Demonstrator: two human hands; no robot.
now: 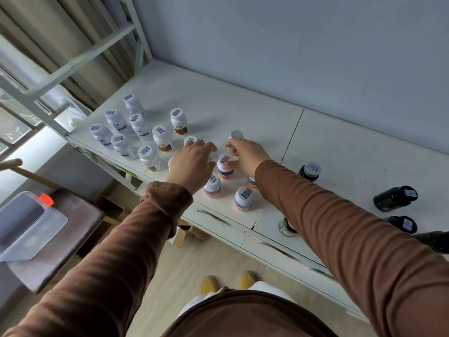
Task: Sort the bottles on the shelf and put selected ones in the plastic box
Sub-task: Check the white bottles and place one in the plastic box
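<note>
Presently, white bottles (142, 126) with barcode stickers on their caps stand grouped on the white shelf (243, 105), some banded blue, some brown, some orange. The right hand (247, 155) grips a clear-capped bottle (236, 136) among the orange-banded ones. The left hand (193, 161) hovers with fingers relaxed over two partly hidden bottles. Dark bottles (394, 198) lie at right, one cut off by the frame edge. The plastic box (26, 227), with an orange clasp, sits on a stool at left, blurred.
</note>
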